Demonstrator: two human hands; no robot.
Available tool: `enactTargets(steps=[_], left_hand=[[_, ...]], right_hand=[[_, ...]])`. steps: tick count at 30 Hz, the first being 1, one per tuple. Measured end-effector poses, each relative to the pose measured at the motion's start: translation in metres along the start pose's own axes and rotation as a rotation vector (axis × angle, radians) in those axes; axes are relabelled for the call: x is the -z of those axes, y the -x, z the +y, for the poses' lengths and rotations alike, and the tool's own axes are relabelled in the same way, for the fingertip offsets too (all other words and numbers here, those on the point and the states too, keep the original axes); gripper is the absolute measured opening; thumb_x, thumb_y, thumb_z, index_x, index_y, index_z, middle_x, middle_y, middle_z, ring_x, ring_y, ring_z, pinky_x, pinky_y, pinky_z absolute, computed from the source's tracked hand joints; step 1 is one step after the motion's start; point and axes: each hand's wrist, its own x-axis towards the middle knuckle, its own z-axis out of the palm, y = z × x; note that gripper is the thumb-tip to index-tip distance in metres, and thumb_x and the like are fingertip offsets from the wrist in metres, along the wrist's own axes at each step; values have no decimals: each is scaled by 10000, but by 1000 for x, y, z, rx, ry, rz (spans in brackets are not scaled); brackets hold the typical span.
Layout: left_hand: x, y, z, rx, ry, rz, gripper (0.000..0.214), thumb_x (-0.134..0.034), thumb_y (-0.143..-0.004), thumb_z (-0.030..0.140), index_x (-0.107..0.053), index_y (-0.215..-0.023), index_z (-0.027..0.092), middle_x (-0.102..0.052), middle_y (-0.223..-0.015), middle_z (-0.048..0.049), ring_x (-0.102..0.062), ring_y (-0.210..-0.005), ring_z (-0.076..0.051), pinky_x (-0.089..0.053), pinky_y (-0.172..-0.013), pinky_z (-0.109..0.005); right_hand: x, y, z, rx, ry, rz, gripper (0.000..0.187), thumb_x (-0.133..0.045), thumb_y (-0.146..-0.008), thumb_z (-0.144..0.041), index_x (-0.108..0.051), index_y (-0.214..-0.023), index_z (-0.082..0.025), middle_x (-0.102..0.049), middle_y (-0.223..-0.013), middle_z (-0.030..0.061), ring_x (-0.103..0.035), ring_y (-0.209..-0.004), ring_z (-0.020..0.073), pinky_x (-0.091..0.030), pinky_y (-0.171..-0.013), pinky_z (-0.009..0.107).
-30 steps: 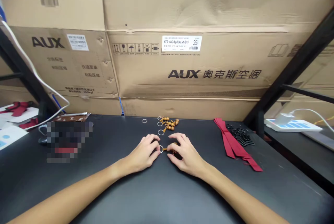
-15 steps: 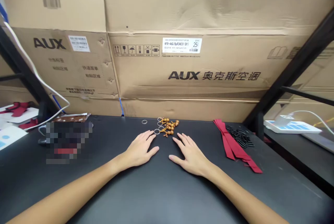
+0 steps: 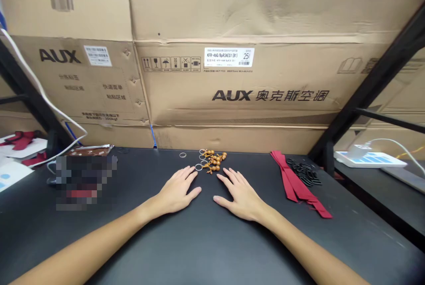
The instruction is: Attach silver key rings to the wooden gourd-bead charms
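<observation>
Keychains [image 3: 217, 158] lie just ahead, midway between our left hand [image 3: 176, 191] and right hand [image 3: 241, 195], both spread; rings [image 3: 195, 167] leftward, beads [image 3: 218, 168] rightward.

Golden-brown beaded keychains [image 3: 213, 161] are lying bunched on table [image 3: 212, 240], beads [image 3: 218, 158] overlapping at right, silver rings [image 3: 198, 170] facing left; loose ring [image 3: 183, 157] resting flat farther left.

Hands [image 3: 176, 191] uncurled, off beaded keychain [image 3: 213, 168]; keychain shifted from between them to rear cluster [image 3: 218, 159].
</observation>
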Motion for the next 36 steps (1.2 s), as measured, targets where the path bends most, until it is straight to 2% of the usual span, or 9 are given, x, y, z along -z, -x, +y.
enactTargets(steps=[8,14,20,23,26,30,33,36], left_hand=[[0,0,0,0,5,6,547,-389,-952,509,-475,-1365,160,-421,-1459,-129,-342,-1375,-291,-299,-1129,-466],[3,0,2,11,6,4,531,-367,-958,509,-480,-1351,172,-424,-1454,-129,-357,-1363,-290,-313,-1116,-460],[2,-6,-8,94,-32,4,593,-357,-939,560,-465,-1351,148,-398,-1458,-159,-356,-1354,-314,-318,-1100,-471],[2,-15,-22,193,-59,31,652,-367,-925,574,-431,-1374,105,-386,-1461,-185,-347,-1357,-329,-301,-1106,-473],[2,-26,-39,244,-76,56,688,-374,-917,582,-385,-1405,97,-377,-1467,-191,-344,-1360,-330,-297,-1104,-478],[-2,-36,-56,263,-94,75,640,-370,-914,597,-444,-1366,151,-410,-1458,-157,-361,-1355,-325,-292,-1104,-481],[-4,-36,-59,234,-119,74,571,-365,-931,560,-501,-1311,157,-462,-1424,-141,-377,-1347,-318,-296,-1105,-483],[-2,-30,-54,178,-142,91,485,-390,-945,477,-548,-1245,130,-517,-1370,-155,-435,-1307,-304,-336,-1092,-461]], right_hand=[[-2,-1,-1,-12,1,65,740,-444,-830,-695,-447,-1388,-210,-331,-1509,126,-216,-1420,310,-187,-1153,519],[-4,-3,-1,-30,-6,71,759,-438,-819,-712,-452,-1377,-197,-334,-1507,123,-215,-1422,305,-182,-1158,508],[-12,-9,5,-163,6,156,840,-424,-833,-699,-401,-1395,-75,-347,-1483,204,-247,-1409,320,-197,-1154,507],[-12,-17,13,-179,-27,197,843,-422,-841,-691,-368,-1411,-72,-361,-1473,214,-268,-1400,328,-229,-1140,518],[-8,-30,27,-142,-83,204,730,-360,-906,-615,-332,-1436,-114,-358,-1487,171,-282,-1401,285,-270,-1134,481],[-5,-52,46,-81,-70,222,538,-273,-975,-410,-323,-1452,-167,-319,-1519,112,-279,-1405,234,-288,-1131,446],[-8,-62,54,-26,-10,236,471,-310,-962,-333,-428,-1394,-189,-327,-1516,107,-320,-1384,247,-298,-1120,463],[-11,-60,53,6,-6,287,396,-360,-932,-264,-534,-1274,-170,-436,-1440,119,-400,-1325,243,-347,-1086,439]])
